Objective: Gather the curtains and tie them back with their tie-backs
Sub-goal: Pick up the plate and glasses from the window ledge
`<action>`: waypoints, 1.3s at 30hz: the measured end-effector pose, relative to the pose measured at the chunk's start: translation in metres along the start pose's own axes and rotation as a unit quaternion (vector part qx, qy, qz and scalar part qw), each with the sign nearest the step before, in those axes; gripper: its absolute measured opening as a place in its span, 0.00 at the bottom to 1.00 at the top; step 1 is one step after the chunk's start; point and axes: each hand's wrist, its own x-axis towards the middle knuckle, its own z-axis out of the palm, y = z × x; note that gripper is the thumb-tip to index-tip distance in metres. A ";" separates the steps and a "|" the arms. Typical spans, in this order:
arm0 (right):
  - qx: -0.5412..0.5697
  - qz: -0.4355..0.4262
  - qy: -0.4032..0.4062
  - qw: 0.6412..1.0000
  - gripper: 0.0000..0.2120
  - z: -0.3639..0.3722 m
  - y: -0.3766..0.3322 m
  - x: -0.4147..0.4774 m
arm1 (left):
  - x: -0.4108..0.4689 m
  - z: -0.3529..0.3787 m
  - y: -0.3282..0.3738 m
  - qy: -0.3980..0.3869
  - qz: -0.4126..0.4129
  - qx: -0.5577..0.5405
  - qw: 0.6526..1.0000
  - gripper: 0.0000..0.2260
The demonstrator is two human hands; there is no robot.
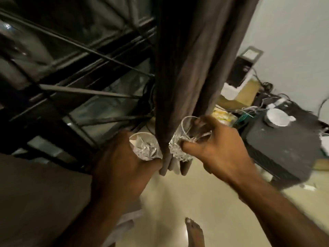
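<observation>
The soft, limp curtain hung gathered between two hands, the left hand and right hand each closed on a crinkly clear tie-back end beside it.

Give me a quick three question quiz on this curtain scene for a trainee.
1. True or false: each hand holds a clear cut-glass tumbler.
2. What hangs between the two tumblers?
A) gathered brown curtain
B) white towel
C) rope
3. Fill in: on the floor at the bottom is a bare ____.

Key:
1. True: the left hand holds the left tumbler; the right hand holds the right tumbler.
2. A, the gathered brown curtain.
3. Foot: the bare foot rests on the floor.
</observation>
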 end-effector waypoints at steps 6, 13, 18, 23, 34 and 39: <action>-0.014 0.013 0.149 0.989 0.35 -0.121 0.026 -0.027 | -0.026 0.017 0.117 -0.073 0.159 0.000 0.985 0.28; -0.034 0.102 0.303 0.947 0.37 -0.221 0.116 -0.028 | -0.006 0.144 0.229 -0.173 0.287 0.055 0.941 0.32; -0.027 0.184 0.322 0.928 0.37 -0.235 0.211 0.009 | 0.028 0.263 0.267 -0.203 0.334 0.130 0.911 0.36; -0.017 0.277 0.280 0.919 0.36 -0.217 0.319 0.066 | 0.060 0.385 0.278 -0.253 0.320 0.155 0.900 0.38; 0.003 0.352 0.194 0.916 0.42 -0.167 0.460 0.143 | 0.106 0.524 0.232 -0.304 0.283 0.215 0.884 0.38; 0.022 0.369 0.170 0.913 0.45 -0.159 0.475 0.141 | 0.112 0.532 0.224 -0.286 0.284 0.223 0.888 0.38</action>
